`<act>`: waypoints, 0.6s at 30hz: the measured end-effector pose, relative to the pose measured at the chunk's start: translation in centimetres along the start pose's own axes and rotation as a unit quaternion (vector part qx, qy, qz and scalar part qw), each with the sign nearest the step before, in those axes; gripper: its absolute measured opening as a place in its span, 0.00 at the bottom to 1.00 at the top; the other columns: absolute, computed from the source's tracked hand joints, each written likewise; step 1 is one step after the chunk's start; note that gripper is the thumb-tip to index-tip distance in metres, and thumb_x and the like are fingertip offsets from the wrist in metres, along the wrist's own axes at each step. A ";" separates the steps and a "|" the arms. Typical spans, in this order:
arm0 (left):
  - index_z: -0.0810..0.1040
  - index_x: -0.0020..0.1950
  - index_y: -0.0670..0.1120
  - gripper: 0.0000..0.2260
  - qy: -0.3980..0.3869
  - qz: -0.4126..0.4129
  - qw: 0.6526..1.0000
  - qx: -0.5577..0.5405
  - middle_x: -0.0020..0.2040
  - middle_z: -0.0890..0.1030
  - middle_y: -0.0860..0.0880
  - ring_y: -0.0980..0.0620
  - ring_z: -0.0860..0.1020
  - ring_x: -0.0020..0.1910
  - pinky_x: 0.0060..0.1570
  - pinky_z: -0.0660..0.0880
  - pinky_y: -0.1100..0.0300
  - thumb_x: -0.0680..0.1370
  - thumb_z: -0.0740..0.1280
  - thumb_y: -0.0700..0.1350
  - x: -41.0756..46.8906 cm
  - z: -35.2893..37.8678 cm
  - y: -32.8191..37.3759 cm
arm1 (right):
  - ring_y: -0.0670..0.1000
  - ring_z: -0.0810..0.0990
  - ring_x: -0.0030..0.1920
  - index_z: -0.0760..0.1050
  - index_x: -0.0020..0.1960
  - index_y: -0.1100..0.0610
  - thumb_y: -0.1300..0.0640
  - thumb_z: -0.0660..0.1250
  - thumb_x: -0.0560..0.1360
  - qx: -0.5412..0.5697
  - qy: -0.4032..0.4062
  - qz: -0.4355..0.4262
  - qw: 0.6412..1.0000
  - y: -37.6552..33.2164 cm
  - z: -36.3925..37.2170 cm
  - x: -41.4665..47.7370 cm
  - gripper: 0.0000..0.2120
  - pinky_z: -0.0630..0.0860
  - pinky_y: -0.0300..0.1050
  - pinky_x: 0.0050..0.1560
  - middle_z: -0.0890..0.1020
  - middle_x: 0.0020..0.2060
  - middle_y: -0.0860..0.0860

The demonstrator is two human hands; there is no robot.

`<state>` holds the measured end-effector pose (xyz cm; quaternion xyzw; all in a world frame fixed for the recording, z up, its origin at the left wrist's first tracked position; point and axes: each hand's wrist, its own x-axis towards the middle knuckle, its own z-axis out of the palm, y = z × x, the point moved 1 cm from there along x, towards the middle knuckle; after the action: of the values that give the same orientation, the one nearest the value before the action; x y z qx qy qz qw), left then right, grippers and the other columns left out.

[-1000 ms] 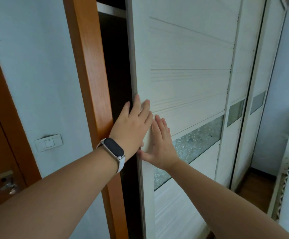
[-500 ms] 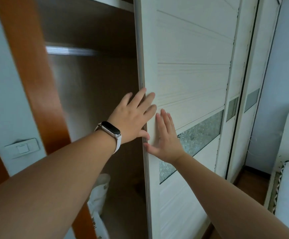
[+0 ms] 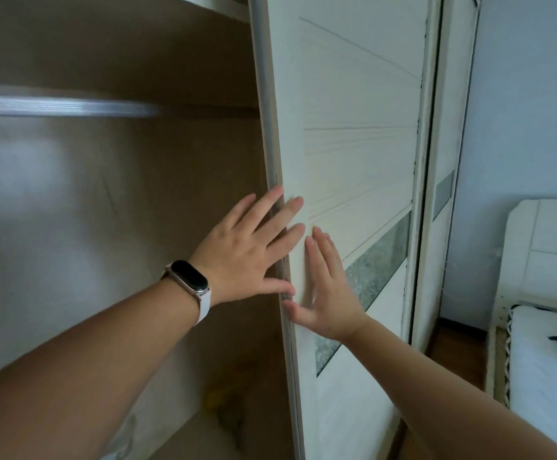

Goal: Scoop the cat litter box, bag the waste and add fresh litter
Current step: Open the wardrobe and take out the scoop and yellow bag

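Both my hands lie flat and hold nothing. The left hand (image 3: 247, 250), with a wristband (image 3: 190, 277) above it, has straight, spread fingers laid across the leading edge of the sliding door (image 3: 353, 94), thumb at that edge. The right hand (image 3: 328, 293) presses palm-flat on the door's face just beside it.

No litter box, scoop or waste bag shows anywhere; I take this as opening the wardrobe (image 3: 137, 227) to fetch supplies. Low inside it sit a yellowish thing (image 3: 219, 398) and a pale bag-like shape (image 3: 121, 436), both blurred, and I cannot tell whether either is litter. If one is a litter sack, I'd expect it to be heavy and slumping, best lifted from beneath.

The door I judge to be tall and stiff, running on a track, so a sideways push should carry it. Flat palms may slip on the smooth painted face; the edge gives surer purchase. I'd keep off the crackled glass strip (image 3: 380, 257) close beside my right hand, which looks fragile.

The track is cut off top and bottom, and my forearms cover part of the wardrobe floor. Blur smears the inside, leaving only a pale bar (image 3: 61, 106) plain. Further right stand a second door (image 3: 443, 127) and a bed (image 3: 546, 360).
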<state>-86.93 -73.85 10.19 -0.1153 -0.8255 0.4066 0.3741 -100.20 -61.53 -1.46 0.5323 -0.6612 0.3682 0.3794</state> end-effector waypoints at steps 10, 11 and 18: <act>0.53 0.77 0.38 0.53 0.072 -0.023 0.996 -0.051 0.78 0.52 0.39 0.40 0.54 0.77 0.73 0.60 0.43 0.68 0.59 0.77 8.1 8.2 1.6 | 0.62 0.56 0.77 0.53 0.76 0.63 0.40 0.68 0.73 -0.035 0.001 0.004 0.999 10.3 -0.8 0.7 0.44 0.63 0.66 0.70 0.59 0.75 0.65; 0.53 0.77 0.38 0.53 0.074 -0.021 0.996 -0.055 0.78 0.52 0.39 0.40 0.54 0.77 0.73 0.60 0.43 0.68 0.59 0.77 8.9 8.9 1.8 | 0.62 0.56 0.77 0.53 0.76 0.63 0.40 0.67 0.73 -0.036 0.002 0.004 0.999 11.3 -0.8 0.8 0.44 0.63 0.66 0.70 0.59 0.75 0.65; 0.58 0.78 0.39 0.50 0.084 -0.019 0.995 -0.045 0.78 0.57 0.40 0.38 0.55 0.77 0.74 0.57 0.43 0.70 0.57 0.76 13.7 13.8 3.0 | 0.64 0.57 0.76 0.52 0.76 0.62 0.38 0.63 0.75 -0.037 0.028 -0.006 0.999 18.2 0.0 1.3 0.42 0.64 0.67 0.69 0.60 0.74 0.67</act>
<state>-106.55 -73.22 9.74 -0.1500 -0.8108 0.3503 0.4442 -118.32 -59.10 -1.85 0.5111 -0.6602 0.3560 0.4197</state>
